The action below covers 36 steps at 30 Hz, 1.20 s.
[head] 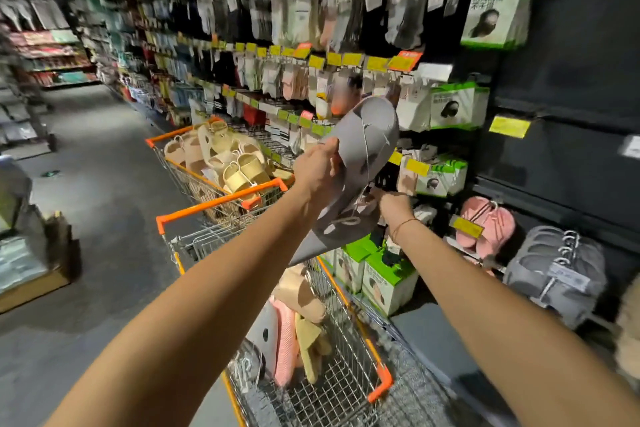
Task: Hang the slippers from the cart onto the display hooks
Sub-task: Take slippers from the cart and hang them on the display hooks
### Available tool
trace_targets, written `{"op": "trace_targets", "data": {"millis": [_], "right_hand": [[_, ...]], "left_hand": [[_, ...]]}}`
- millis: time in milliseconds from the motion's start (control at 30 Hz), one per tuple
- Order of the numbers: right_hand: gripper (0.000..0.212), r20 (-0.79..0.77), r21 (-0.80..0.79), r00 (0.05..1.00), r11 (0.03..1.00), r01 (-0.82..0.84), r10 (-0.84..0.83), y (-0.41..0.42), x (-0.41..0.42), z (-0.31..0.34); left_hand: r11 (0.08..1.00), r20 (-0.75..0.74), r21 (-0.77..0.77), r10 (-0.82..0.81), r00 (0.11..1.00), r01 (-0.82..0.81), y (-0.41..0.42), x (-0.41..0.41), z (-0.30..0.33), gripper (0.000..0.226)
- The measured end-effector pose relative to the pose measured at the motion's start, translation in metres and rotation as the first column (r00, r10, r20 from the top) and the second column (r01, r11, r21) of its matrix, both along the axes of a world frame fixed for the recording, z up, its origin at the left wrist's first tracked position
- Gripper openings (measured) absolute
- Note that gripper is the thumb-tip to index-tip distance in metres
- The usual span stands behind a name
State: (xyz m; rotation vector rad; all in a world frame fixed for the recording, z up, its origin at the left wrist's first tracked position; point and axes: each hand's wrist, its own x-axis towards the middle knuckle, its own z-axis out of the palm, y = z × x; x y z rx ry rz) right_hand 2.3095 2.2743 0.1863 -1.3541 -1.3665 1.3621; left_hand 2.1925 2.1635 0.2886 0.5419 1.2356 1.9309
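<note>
Grey slippers (363, 149) in both hands' grip (above cart (346, 340))

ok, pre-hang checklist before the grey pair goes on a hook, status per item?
1. Grip: left hand grips the grey slippers at the edge. Ok.
2. Second hand: right hand is under the pair, fingers hidden. Cannot tell.
3. Hanger loop: thin white hanger shows against the soles; whether its hook is free is blurred. Cannot tell.
4. Target: hung grey slippers sit low on the right, beside the pink slippers. Ok.
5. Free space on that hook: cannot tell.
6. Supply: cart still holds slippers. Ok.
</note>
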Motion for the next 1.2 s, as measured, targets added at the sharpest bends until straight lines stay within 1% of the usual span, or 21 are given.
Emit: {"op": "trace_targets", "data": {"millis": [67, 100, 133, 167, 200, 233, 267, 300, 333, 400, 433, 500, 567, 600, 700, 767, 900, 1000, 1033, 1100, 1200], "right_hand": [[0.010, -0.004, 0.034, 0.998, 0.998, 0.059, -0.059, 0.006, 0.016, 0.029], [0.018, -0.005, 0.046, 0.998, 0.997, 0.064, -0.064, 0.007, 0.025, 0.045], [0.024, -0.005, 0.065, 0.998, 0.995, 0.069, -0.069, 0.007, 0.034, 0.061], [0.027, -0.017, 0.085, 0.996, 0.993, 0.084, -0.083, 0.010, 0.043, 0.074], [0.026, -0.024, 0.099, 0.996, 0.992, 0.083, -0.081, 0.014, 0.050, 0.085], [0.024, -0.046, 0.109, 0.996, 0.991, 0.076, -0.071, 0.020, 0.058, 0.095], [0.018, -0.077, 0.114, 0.996, 0.991, 0.062, -0.053, 0.023, 0.065, 0.105], [0.010, -0.113, 0.119, 0.993, 0.991, 0.061, -0.047, 0.028, 0.071, 0.115], [0.012, -0.133, 0.114, 0.989, 0.991, 0.076, -0.060, 0.037, 0.076, 0.122], [0.023, -0.134, 0.102, 0.986, 0.989, 0.109, -0.095, 0.049, 0.088, 0.138], [0.024, -0.163, 0.098, 0.981, 0.988, 0.122, -0.105, 0.054, 0.095, 0.145], [0.023, -0.216, 0.080, 0.967, 0.985, 0.153, -0.133, 0.052, 0.107, 0.164], [0.013, -0.217, 0.073, 0.963, 0.982, 0.177, -0.157, 0.053, 0.118, 0.178], [0.011, -0.210, 0.084, 0.967, 0.982, 0.166, -0.146, 0.055, 0.124, 0.184], [0.021, -0.129, 0.118, 0.988, 0.988, 0.096, -0.080, 0.061, 0.138, 0.197], [0.023, -0.110, 0.167, 0.993, 0.985, 0.051, -0.033, 0.057, 0.144, 0.205], [0.022, -0.102, 0.225, 0.994, 0.974, -0.019, 0.043, 0.057, 0.148, 0.210], [0.020, -0.066, 0.261, 0.993, 0.962, -0.082, 0.103, 0.053, 0.143, 0.211], [0.020, -0.048, 0.276, 0.991, 0.956, -0.103, 0.121, 0.054, 0.142, 0.211], [0.023, 0.000, 0.309, 0.990, 0.942, -0.132, 0.139, 0.052, 0.142, 0.210], [0.023, 0.141, 0.329, 0.977, 0.923, -0.198, 0.159, 0.052, 0.147, 0.208]], "left_hand": [[1.000, -0.143, 0.008, -0.004, 0.990, 0.005, 0.005, 0.002, 0.010, 0.019], [0.999, -0.159, 0.000, -0.041, 0.986, 0.041, 0.007, 0.004, 0.014, 0.026], [0.996, -0.096, 0.002, -0.086, 0.992, 0.087, 0.014, 0.005, 0.016, 0.028], [0.996, -0.128, -0.002, -0.091, 0.988, 0.092, 0.014, 0.009, 0.022, 0.028], [0.996, -0.114, 0.013, -0.088, 0.990, 0.090, 0.014, 0.016, 0.029, 0.028], [0.995, -0.093, 0.057, -0.072, 0.993, 0.077, 0.014, 0.024, 0.034, 0.028], [0.991, -0.019, 0.104, -0.083, 0.996, 0.084, 0.016, 0.032, 0.037, 0.027], [0.981, 0.030, 0.141, -0.137, 0.990, 0.131, 0.021, 0.038, 0.039, 0.023], [0.974, 0.023, 0.152, -0.172, 0.985, 0.167, 0.027, 0.044, 0.038, 0.016], [0.958, 0.050, 0.178, -0.235, 0.971, 0.223, 0.035, 0.057, 0.036, 0.006], [0.950, 0.057, 0.190, -0.263, 0.963, 0.248, 0.040, 0.063, 0.035, 0.005], [0.947, 0.043, 0.176, -0.281, 0.959, 0.270, 0.048, 0.070, 0.032, 0.024], [0.949, 0.014, 0.133, -0.290, 0.957, 0.286, 0.051, 0.078, 0.031, 0.039], [0.946, 0.007, 0.099, -0.311, 0.951, 0.308, 0.051, 0.082, 0.029, 0.041], [0.931, 0.024, 0.044, -0.364, 0.931, 0.363, 0.058, 0.090, 0.015, 0.050], [0.930, -0.006, 0.019, -0.367, 0.930, 0.367, 0.066, 0.094, -0.001, 0.052], [0.905, -0.092, -0.048, -0.424, 0.901, 0.422, 0.080, 0.105, -0.032, 0.037], [0.891, -0.114, -0.045, -0.453, 0.884, 0.451, 0.071, 0.121, -0.032, 0.009], [0.878, -0.119, -0.026, -0.478, 0.870, 0.479, 0.074, 0.124, -0.034, 0.013], [0.859, -0.131, -0.019, -0.509, 0.851, 0.511, 0.079, 0.129, -0.035, 0.029], [0.862, -0.140, -0.027, -0.504, 0.852, 0.506, 0.083, 0.131, -0.035, 0.036]]}}
